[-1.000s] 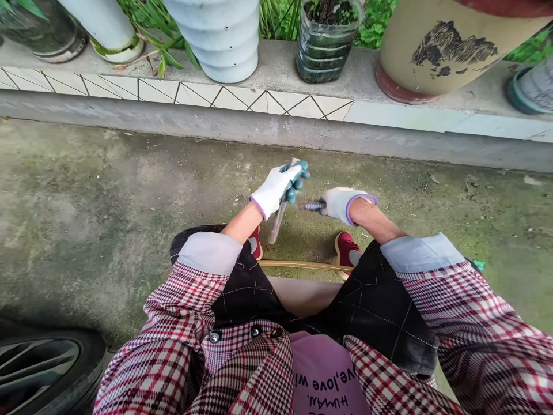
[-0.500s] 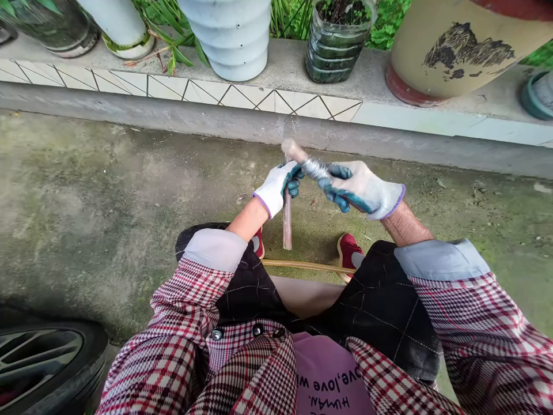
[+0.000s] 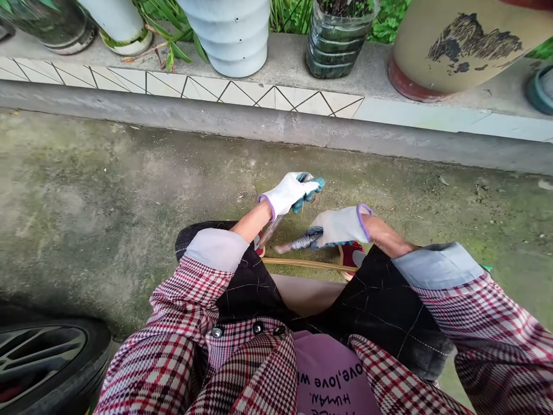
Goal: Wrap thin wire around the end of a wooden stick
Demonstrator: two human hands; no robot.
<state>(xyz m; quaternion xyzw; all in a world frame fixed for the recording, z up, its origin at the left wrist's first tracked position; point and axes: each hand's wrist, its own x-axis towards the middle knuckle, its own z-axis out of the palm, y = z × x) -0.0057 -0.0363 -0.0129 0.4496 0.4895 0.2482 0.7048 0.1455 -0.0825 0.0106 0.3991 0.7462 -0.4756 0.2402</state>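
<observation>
Both my hands wear white gloves with teal palms. My left hand is closed around the upper part of a thin pale stick that slants down toward my knees. My right hand is closed on a short tool with a silvery, ridged wrapped section; its tip points left and lies close to the stick's lower end, blurred by motion. Whether the tool touches the stick I cannot tell. Both hands hover above the mossy concrete ground between my knees.
My red shoes rest on the ground beside a curved tan rim. A tiled ledge at the back carries a white ribbed pot, a plastic bottle planter and a large tan pot. A car tyre is at bottom left.
My right hand has swept down from near the stick's top to its lower end, carrying the silvery tool. My left hand lowered and tilted the stick slightly.
</observation>
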